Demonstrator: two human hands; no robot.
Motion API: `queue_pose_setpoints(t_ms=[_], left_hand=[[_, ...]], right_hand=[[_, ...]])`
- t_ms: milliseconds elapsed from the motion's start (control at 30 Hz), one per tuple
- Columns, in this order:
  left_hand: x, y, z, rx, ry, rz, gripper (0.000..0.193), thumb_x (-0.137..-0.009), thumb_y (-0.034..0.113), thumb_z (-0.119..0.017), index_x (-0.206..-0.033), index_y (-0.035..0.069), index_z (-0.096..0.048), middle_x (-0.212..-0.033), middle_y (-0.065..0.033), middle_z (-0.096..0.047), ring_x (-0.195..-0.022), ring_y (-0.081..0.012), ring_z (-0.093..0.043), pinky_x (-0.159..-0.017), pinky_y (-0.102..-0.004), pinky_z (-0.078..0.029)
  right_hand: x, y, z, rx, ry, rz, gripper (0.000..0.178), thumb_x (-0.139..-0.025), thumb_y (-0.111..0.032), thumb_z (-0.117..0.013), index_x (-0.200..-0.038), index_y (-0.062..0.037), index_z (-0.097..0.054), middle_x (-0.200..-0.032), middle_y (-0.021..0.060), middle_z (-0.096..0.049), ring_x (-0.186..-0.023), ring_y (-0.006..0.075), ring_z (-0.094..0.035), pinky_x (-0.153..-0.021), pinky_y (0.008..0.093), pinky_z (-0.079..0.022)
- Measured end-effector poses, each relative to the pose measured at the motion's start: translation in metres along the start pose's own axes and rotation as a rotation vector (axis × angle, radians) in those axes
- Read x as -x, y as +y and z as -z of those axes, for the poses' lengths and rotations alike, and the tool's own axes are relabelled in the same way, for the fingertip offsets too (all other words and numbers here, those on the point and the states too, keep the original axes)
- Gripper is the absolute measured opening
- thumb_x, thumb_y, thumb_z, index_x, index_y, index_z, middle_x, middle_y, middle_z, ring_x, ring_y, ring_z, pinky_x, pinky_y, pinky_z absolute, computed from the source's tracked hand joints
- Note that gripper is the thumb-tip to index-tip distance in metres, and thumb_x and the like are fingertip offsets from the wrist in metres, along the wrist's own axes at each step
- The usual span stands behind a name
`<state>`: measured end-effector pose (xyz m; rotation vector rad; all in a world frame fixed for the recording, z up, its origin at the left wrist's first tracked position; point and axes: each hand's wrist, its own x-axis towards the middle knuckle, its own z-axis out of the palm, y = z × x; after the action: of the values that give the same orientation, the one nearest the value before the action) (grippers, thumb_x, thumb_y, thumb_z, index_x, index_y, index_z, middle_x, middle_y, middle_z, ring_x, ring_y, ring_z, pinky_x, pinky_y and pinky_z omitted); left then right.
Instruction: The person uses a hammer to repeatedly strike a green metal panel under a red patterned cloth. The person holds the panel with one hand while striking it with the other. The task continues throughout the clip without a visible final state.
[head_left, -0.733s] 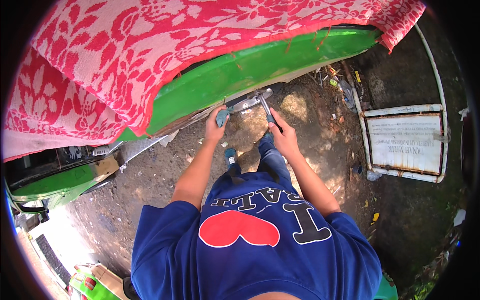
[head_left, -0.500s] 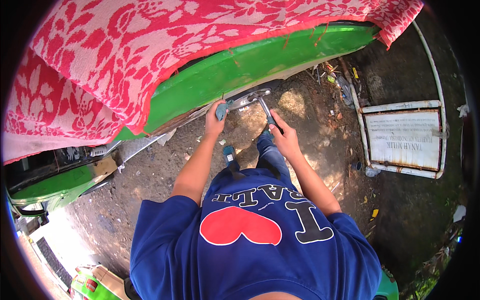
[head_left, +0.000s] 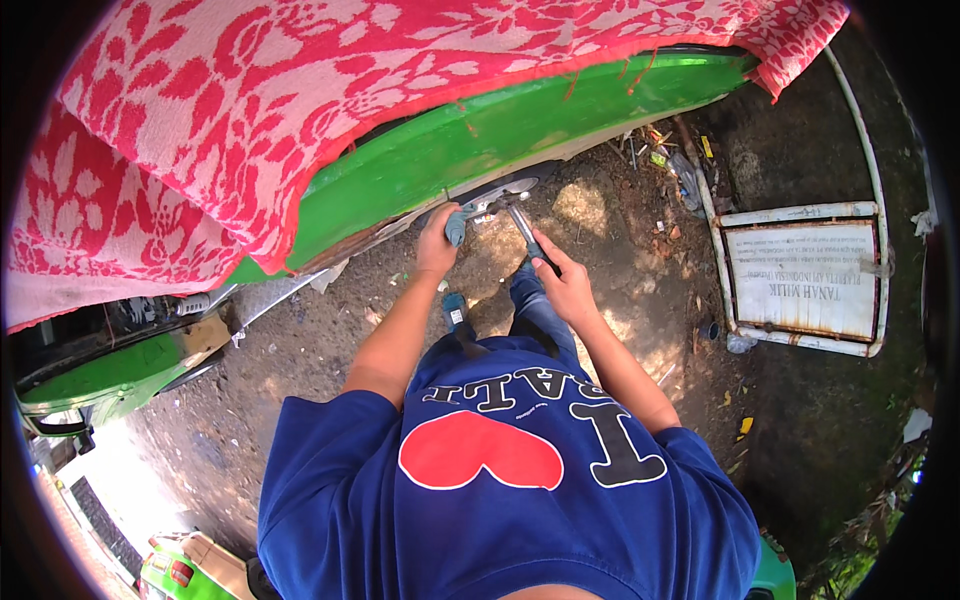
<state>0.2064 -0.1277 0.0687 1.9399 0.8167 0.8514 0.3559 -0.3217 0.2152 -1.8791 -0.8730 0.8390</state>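
Note:
I look down over my blue shirt at a green vehicle body [head_left: 520, 130] draped with a red and white floral cloth [head_left: 300, 110]. Under its edge sits a dark wheel with a metal hub [head_left: 505, 190]. My left hand [head_left: 437, 240] grips a grey handle [head_left: 456, 228] of a metal tool that reaches to the hub. My right hand [head_left: 563, 285] holds a second dark-handled bar [head_left: 530, 238] angled up toward the same hub. Both arms are stretched forward over bare dirt.
A white-framed signboard [head_left: 805, 280] lies flat on the ground at the right. Litter and scraps [head_left: 670, 160] lie by the vehicle's far end. Another green vehicle part [head_left: 110, 370] sits at the left, and a green object [head_left: 185, 570] at the lower left.
Both hands stay on the tool at the wheel hub; the right hand and its bar have shifted slightly. The view has tilted a little.

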Motion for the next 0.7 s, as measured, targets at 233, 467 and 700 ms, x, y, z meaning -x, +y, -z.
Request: queue_pose_setpoints(t_ms=[233, 467, 700], left_hand=[[0.004, -0.004, 0.004, 0.071, -0.032, 0.001, 0.043, -0.076, -0.009, -0.064, -0.116, 0.006, -0.062, -0.124, -0.0158, -0.065, -0.117, -0.0353, -0.062, -0.099, -0.0386, -0.049], [0.004, -0.013, 0.016, 0.164, -0.069, 0.079, 0.035, -0.083, -0.002, -0.068, -0.117, 0.006, -0.061, -0.125, -0.0151, -0.066, -0.118, -0.0303, -0.063, -0.099, -0.0365, -0.048], [-0.002, -0.011, 0.015, 0.171, 0.023, 0.077, 0.030, -0.087, 0.004, -0.070, -0.115, 0.009, -0.062, -0.118, -0.0139, -0.070, -0.110, -0.0279, -0.067, -0.094, -0.0341, -0.050]], right_hand=[[-0.001, -0.002, 0.000, 0.025, -0.004, -0.033, 0.046, -0.095, -0.014, -0.061, -0.141, -0.0115, -0.055, -0.135, 0.0161, -0.062, -0.122, 0.0252, -0.062, -0.101, 0.0333, -0.046], [-0.003, -0.004, -0.005, 0.081, -0.026, 0.008, 0.046, -0.096, -0.015, -0.061, -0.141, -0.0152, -0.056, -0.127, 0.0161, -0.066, -0.110, 0.0272, -0.067, -0.095, 0.0349, -0.049], [0.007, -0.029, -0.026, 0.243, -0.082, 0.288, 0.046, -0.095, -0.019, -0.064, -0.140, -0.0208, -0.058, -0.089, 0.0135, -0.062, -0.079, 0.0341, -0.064, -0.072, 0.0414, -0.052]])
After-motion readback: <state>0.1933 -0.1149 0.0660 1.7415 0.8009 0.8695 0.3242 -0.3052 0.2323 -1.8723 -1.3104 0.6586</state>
